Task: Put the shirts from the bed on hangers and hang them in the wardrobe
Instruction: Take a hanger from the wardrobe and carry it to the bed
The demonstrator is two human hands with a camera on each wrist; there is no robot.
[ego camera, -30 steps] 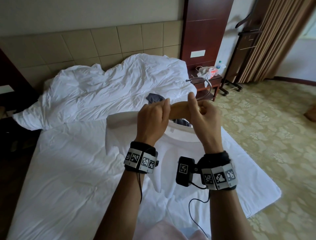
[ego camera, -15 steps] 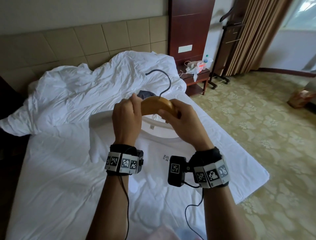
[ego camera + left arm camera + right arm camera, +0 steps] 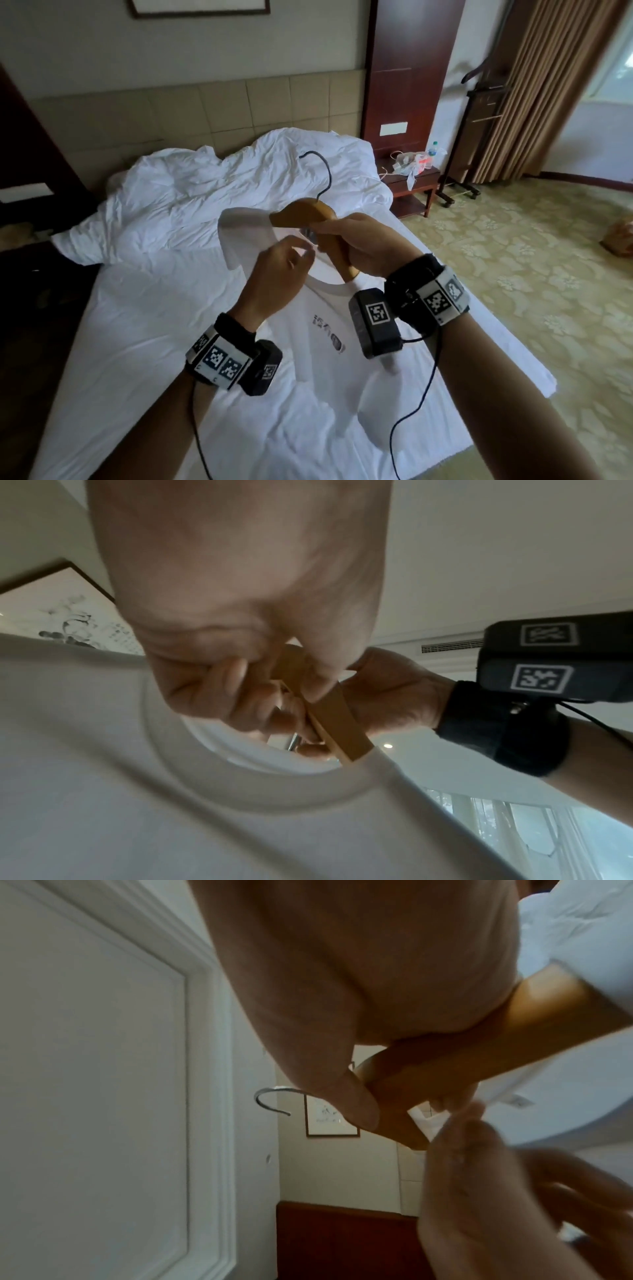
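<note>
A wooden hanger (image 3: 305,214) with a dark metal hook (image 3: 323,174) is held above the bed. My right hand (image 3: 342,233) grips the hanger's right arm, which slants down to the collar (image 3: 329,286) of a white T-shirt (image 3: 308,356) with a small chest print. The hanger's other arm is inside the shirt's raised shoulder (image 3: 239,226). My left hand (image 3: 301,255) pinches the collar edge beside the hanger. In the left wrist view the hanger arm (image 3: 339,723) enters the collar ring (image 3: 240,791). The right wrist view shows the hook (image 3: 274,1099) and the pinched collar (image 3: 431,1118).
The shirt's lower part lies on the white bed sheet (image 3: 137,342). A crumpled white duvet (image 3: 205,192) is heaped at the headboard. A red-brown nightstand (image 3: 414,192) with a bag and a bottle stands right of the bed, and a dark valet stand (image 3: 459,171) by the curtains. Patterned carpet (image 3: 531,274) lies to the right.
The hanger has tilted and one arm has gone into the shirt's shoulder. My left hand has left the hanger and now pinches the collar. The shirt's top has risen off the bed.
</note>
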